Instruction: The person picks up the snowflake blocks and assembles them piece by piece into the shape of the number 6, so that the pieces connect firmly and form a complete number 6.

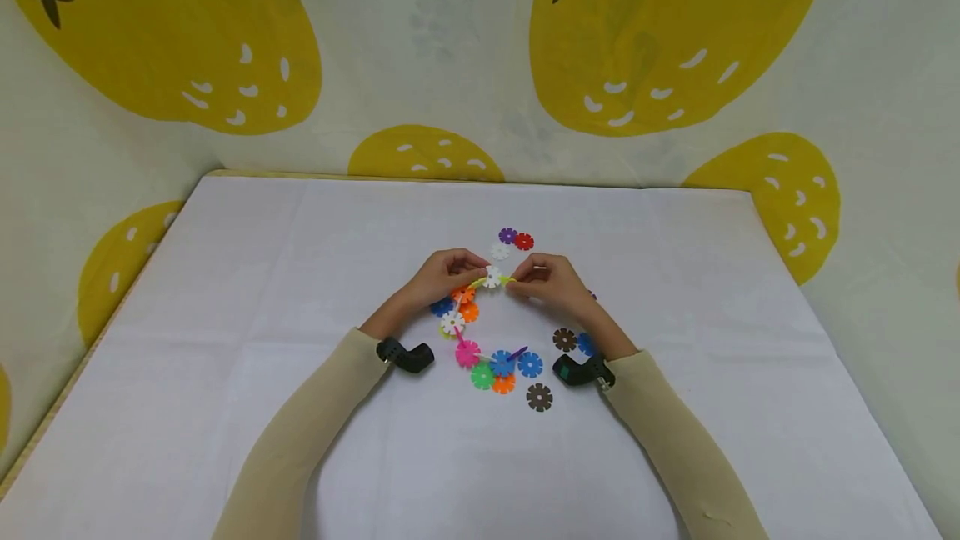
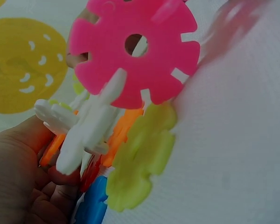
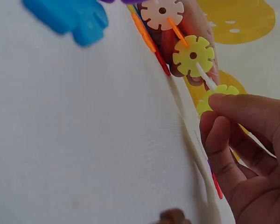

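Note:
A chain of slotted plastic snowflake discs curves across the white cloth between the hands, with a pink disc (image 2: 126,70) and a lime disc (image 2: 142,158) large in the left wrist view. My left hand (image 1: 442,276) pinches the chain's upper end beside a white disc (image 1: 492,277). Opposite it, my right hand (image 1: 552,280) pinches a yellow disc (image 3: 223,89) between thumb and fingertips. That disc meets the white one, which appears edge-on in the right wrist view and joins another yellow disc (image 3: 193,63). Part of the left hand is hidden behind the chain.
Purple, red (image 1: 524,242) and white (image 1: 500,251) loose discs lie beyond the hands. Brown discs (image 1: 539,397) and a blue disc (image 1: 586,344) lie near the right wrist. Green (image 1: 483,376) and orange (image 1: 503,383) discs sit by the chain's near end. A patterned cloth hangs behind the table.

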A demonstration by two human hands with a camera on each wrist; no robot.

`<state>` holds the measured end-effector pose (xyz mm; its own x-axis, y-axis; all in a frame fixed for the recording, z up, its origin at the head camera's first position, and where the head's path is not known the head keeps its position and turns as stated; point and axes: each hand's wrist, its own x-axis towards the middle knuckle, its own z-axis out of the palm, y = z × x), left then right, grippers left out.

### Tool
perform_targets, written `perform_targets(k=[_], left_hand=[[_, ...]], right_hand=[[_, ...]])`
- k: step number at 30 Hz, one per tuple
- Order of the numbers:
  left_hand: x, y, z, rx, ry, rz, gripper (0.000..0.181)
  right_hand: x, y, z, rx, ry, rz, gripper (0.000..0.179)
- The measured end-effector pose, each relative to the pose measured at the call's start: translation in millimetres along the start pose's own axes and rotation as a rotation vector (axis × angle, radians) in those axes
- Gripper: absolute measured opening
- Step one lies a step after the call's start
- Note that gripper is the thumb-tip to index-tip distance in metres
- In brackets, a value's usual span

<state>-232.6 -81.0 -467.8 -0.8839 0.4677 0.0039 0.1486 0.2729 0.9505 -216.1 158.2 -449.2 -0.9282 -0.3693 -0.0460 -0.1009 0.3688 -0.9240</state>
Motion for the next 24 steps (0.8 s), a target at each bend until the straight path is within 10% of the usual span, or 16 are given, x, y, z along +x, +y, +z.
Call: perform_targets(k=[24], left_hand=[[-0.5, 4.4, 2.6, -0.016, 0.017, -0.024, 0.027]], right_hand=[[0.6, -0.1, 10.4, 0.029, 0.108, -0.081, 0.014]])
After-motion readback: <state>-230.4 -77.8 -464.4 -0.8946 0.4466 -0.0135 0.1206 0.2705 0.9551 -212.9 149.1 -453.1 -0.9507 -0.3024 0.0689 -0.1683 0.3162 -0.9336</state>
